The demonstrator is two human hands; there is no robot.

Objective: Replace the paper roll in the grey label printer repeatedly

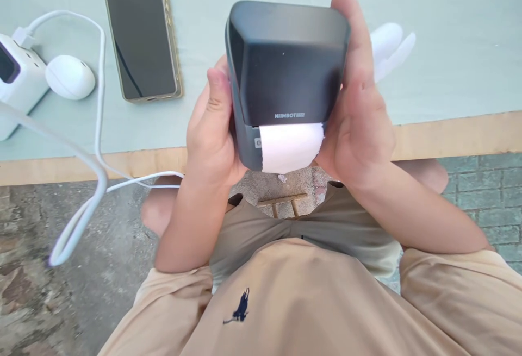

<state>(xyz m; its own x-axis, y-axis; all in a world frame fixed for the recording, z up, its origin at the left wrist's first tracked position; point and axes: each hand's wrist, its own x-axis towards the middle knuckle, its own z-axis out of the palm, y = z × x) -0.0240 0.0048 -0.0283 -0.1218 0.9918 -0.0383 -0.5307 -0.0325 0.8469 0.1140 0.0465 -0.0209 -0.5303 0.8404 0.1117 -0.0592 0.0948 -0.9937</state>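
A dark grey label printer (285,68) is held up over the near edge of the table, between both my hands. My left hand (212,133) clasps its left side with the thumb along the casing. Wrapped around its right side is my right hand (359,111), fingers reaching over the top. A strip of white label paper (290,147) sticks out of the slot at the bottom front, with a torn lower edge.
On the pale green table cover (448,46) lie a black phone (140,30), a white earbud case (70,77), a white charger block (16,81) with a white cable (98,144) hanging over the wooden edge, and a white object (389,46) behind the printer.
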